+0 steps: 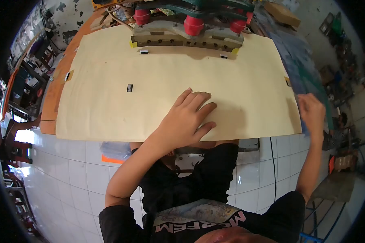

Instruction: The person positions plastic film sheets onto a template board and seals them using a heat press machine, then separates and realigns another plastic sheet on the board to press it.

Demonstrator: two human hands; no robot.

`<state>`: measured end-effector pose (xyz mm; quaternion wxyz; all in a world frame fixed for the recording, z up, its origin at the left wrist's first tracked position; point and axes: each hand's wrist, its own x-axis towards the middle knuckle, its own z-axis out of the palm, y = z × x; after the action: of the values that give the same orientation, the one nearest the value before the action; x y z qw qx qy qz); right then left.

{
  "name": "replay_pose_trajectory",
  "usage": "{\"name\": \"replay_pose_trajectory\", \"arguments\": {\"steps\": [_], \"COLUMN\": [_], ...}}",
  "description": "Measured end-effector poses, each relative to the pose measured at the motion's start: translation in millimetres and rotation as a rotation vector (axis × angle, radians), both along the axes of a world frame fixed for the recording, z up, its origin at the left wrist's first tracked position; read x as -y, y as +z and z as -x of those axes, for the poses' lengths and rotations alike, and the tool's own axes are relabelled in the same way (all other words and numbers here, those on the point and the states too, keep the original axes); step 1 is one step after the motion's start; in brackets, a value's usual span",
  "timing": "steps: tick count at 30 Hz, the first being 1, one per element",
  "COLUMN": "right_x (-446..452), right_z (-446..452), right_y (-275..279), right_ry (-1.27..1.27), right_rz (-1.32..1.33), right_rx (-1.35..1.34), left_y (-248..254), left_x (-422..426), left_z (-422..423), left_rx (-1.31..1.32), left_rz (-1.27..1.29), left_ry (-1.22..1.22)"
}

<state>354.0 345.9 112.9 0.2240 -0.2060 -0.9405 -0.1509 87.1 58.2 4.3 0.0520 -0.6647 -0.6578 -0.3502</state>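
Note:
A large pale yellow sheet (109,109) covers most of the worktop in front of me. My left hand (188,115) is over its near middle, palm down, fingers apart, with nothing held; I cannot tell whether it rests on the sheet. Beyond the sheet's right edge, my right hand (313,111) has its fingers curled in, and what they hold, if anything, is hidden. A small black-and-grey block (129,88) lies left of my left hand. Other small blocks are near the sheet's edges: a white-and-black one (144,52), a dark one (223,56) and one at the left (67,76).
A green machine frame (170,8) with red cylindrical parts (194,26) and a metal bar (186,40) stands at the far edge. Blue plastic sheeting (284,52) lies at the right. Orange-brown wood (50,113) shows at the left. A black cable (273,170) runs along the tiled floor.

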Motion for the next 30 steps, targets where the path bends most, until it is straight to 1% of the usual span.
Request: {"name": "replay_pose_trajectory", "arguments": {"steps": [2,4,6,8,9,11,12,14,18,21,23,24,26,27,28,29,30], "right_x": [42.2,82.1,112.4,137.6,146.7,161.5,167.2,174.8,183.0,188.0,194.8,200.9,216.9,222.5,232.1,237.6,235.1], "right_z": [16.7,32.5,43.4,56.7,64.4,77.2,83.2,95.3,109.6,120.9,130.9,136.3,149.1,156.3,163.6,168.5,170.1], "right_y": [-10.7,-15.2,-20.2,-29.6,-34.4,-43.6,-45.6,-47.3,-54.9,-52.3,-53.7,-54.2,-54.7,-60.9,-61.3,-61.2,-60.7], "right_ry": [0.035,0.239,0.387,0.565,0.564,0.738,0.737,0.856,0.929,0.921,0.931,0.932,0.883,0.907,0.98,1.052,1.054], "right_rz": [0.222,0.216,0.207,0.201,0.206,0.188,0.192,0.092,0.137,0.097,0.04,0.044,0.106,0.135,0.308,0.482,0.481], "right_rx": [0.043,0.06,0.139,0.105,0.103,0.069,0.069,0.005,-0.079,-0.107,-0.134,-0.136,-0.161,-0.176,-0.151,-0.124,-0.124], "left_y": [0.6,2.9,6.4,9.8,12.4,14.9,12.0,6.1,13.3,15.9,15.4,24.9,28.8,31.0,33.7,37.2,40.9], "left_x": [0.6,0.9,3.0,6.3,7.4,10.5,12.8,19.5,41.6,53.7,56.6,60.1,60.9,59.9,59.4,59.2,58.8], "left_z": [0.7,-1.3,-1.2,-1.5,-1.7,-4.4,-4.4,1.1,13.5,21.8,32.0,35.1,51.2,61.6,74.2,89.3,104.6], "left_rx": [-0.001,0.026,0.049,0.02,0.02,-0.032,-0.031,-0.002,-0.025,0.006,0.036,0.092,0.09,0.089,0.088,0.146,0.204], "left_rz": [-0.023,-0.052,-0.078,0.043,0.048,0.032,0.036,0.028,0.014,-0.014,-0.125,-0.059,-0.07,-0.085,-0.085,0.011,0.107], "left_ry": [-0.01,0.0,0.014,0.042,0.041,0.064,0.063,0.05,0.045,0.055,0.128,0.163,0.204,0.246,0.243,0.288,0.335]}}
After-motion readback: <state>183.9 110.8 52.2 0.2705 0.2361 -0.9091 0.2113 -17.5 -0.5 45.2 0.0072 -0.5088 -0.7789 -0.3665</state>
